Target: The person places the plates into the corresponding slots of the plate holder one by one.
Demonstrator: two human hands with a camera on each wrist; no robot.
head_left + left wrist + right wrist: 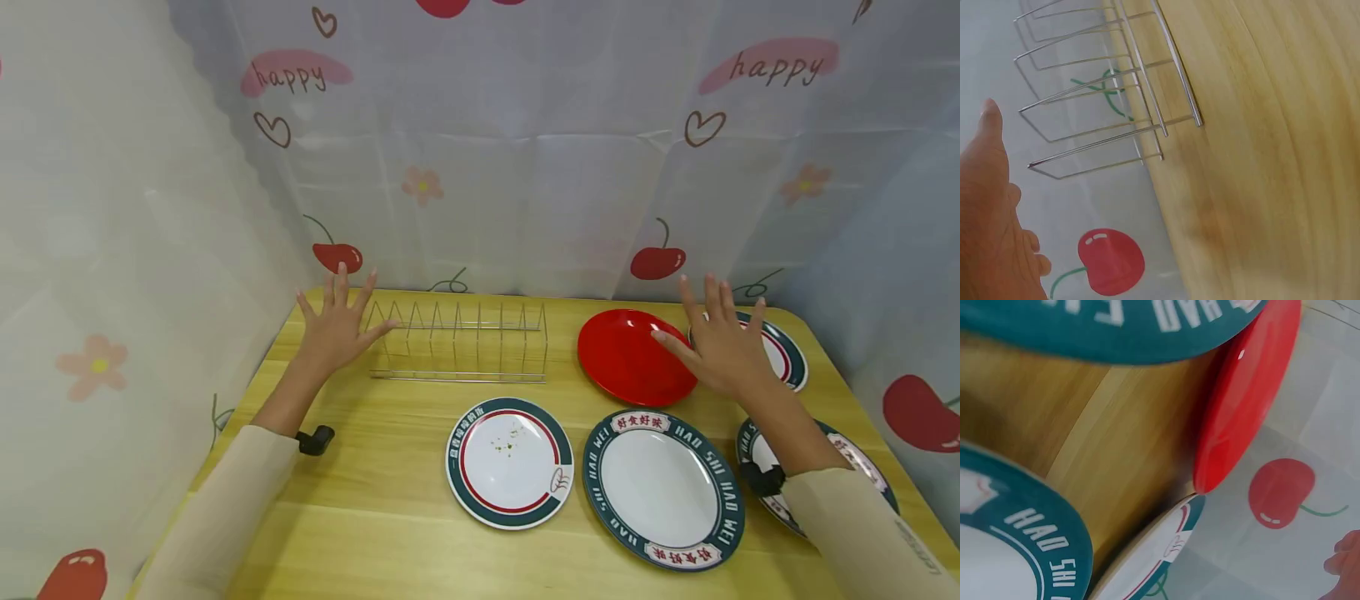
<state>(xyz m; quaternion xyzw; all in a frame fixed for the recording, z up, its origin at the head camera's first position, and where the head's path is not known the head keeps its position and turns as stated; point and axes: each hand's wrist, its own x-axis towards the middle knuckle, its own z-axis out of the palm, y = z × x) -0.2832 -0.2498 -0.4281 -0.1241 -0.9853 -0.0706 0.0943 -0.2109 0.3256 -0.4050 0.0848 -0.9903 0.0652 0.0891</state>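
Observation:
My left hand [336,332] is spread in the air by the left end of a wire dish rack [459,379], holding nothing. In the left wrist view its thumb stands apart from the rack's metal wires [1091,137]. With fingers spread, my right hand [723,346] hovers between a red plate [630,358] and a small white plate with a green rim [793,354], which it partly hides. A larger green-rimmed plate [660,492] lies nearer the front. Another such plate [862,458] is partly covered by my right forearm.
Left of the larger plate lies a small green-rimmed plate [510,467] with crumbs on it. Everything stands on a wooden table [360,500]. A printed curtain [510,208] hangs along the table's back edge and at both sides.

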